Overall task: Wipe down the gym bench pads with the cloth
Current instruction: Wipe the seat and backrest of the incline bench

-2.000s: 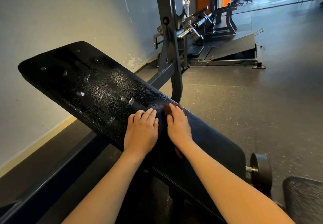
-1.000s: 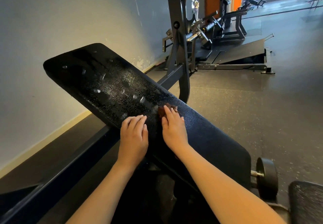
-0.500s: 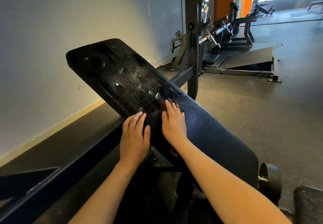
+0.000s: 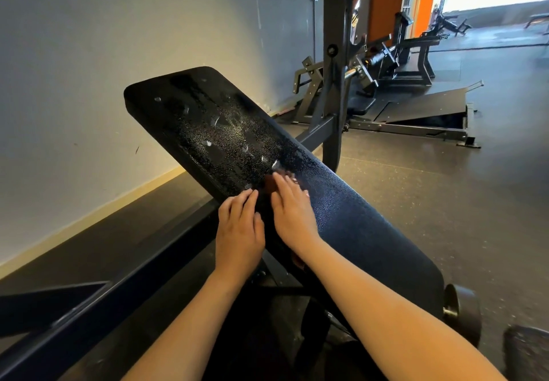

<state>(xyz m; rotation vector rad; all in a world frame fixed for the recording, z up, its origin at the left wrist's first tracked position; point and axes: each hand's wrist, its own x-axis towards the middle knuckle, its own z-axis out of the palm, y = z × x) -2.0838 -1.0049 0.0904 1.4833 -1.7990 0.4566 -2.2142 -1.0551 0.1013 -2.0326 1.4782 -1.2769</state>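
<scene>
A long black bench pad (image 4: pixel 225 131) slopes up and away to the left, its upper half speckled with droplets and wet patches. My right hand (image 4: pixel 292 212) lies flat on the middle of the pad, fingers straight, pressing a dark brown cloth (image 4: pixel 269 184) that mostly hides under the palm; a bit of cloth shows below the wrist too. My left hand (image 4: pixel 239 229) rests with straight fingers on the pad's near left edge, beside the right hand. The pad's lower part (image 4: pixel 371 232) looks evenly dark.
A grey upright post (image 4: pixel 335 62) of the rack rises just behind the pad. A wall runs along the left. A black wheel (image 4: pixel 463 310) sits at the bench's lower right, another pad corner (image 4: pixel 527 351) beyond it. Other machines (image 4: pixel 395 62) stand farther back on the rubber floor.
My right hand has slid the cloth a little way up the pad toward the wet area. My left hand shifted from the pad's surface to its left edge. My view has turned left.
</scene>
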